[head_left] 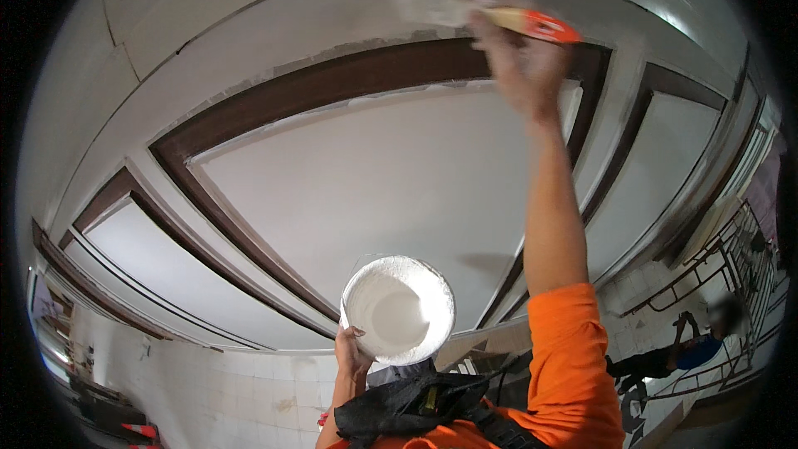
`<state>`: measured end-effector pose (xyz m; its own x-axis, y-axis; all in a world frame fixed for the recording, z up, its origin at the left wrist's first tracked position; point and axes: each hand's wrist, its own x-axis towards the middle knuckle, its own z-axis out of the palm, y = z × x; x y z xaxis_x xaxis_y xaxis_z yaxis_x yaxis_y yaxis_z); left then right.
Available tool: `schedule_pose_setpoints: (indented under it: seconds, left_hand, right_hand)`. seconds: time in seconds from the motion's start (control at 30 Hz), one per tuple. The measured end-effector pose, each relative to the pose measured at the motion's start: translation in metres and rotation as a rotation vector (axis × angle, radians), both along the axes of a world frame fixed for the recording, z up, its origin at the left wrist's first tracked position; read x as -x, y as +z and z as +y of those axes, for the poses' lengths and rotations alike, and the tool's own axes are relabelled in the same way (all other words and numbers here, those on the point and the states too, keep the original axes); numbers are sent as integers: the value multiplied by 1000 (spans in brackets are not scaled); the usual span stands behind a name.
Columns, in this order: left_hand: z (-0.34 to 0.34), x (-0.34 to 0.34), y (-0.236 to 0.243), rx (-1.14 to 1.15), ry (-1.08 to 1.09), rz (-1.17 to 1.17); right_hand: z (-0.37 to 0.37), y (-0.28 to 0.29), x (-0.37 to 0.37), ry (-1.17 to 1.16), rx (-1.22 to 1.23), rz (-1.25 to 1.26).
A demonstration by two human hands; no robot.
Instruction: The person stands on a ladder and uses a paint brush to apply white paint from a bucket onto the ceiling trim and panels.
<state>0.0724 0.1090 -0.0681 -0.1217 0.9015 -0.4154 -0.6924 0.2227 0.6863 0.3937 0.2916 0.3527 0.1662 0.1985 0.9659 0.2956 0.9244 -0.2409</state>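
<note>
Above the large white panel, my right hand is closed round the handle of a paintbrush. The handle is pale wood with an orange-red end. The brush's broad pale head is smeared by motion and lies against the grey-white band beyond the brown frame. Low in the middle, my left hand grips the side of a white bucket. Its inner wall is coated with thick white material, and the mouth faces me. Fingers of the left hand are partly hidden by the bucket.
Narrower brown-framed white panels stand on both sides of the large one. At the lower right, a person in blue is beside metal scaffold frames. Orange-and-white cones stand at the lower left. A black strapped bag hangs at my chest.
</note>
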Motion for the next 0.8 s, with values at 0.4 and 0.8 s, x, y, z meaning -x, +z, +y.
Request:
schedule_pose_setpoints:
  seconds: [0.4, 0.8]
  left_hand:
    - [4, 15, -27, -29, -34, -72]
    - [-4, -1, 20, -52, -35, -73]
  right_hand:
    - [19, 20, 14, -112, 39, -186]
    - [32, -4, 91, 226, 63, 55]
